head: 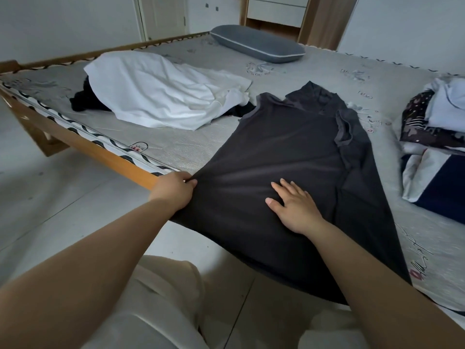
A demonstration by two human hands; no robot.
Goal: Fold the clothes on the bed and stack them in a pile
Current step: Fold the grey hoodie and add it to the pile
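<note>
step: smoothing dark shirt (289, 152) flat | left hand (173, 190) pinches hem at 9 o'clock | right hand (293, 206) spread, pressing | next: likely fold sides inward

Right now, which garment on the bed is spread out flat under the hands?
The dark grey shirt: left hand pinches its edge, right hand presses it. The white garment lies crumpled, untouched.

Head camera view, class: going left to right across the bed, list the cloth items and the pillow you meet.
White garment → grey pillow → dark grey shirt → folded pile.
</note>
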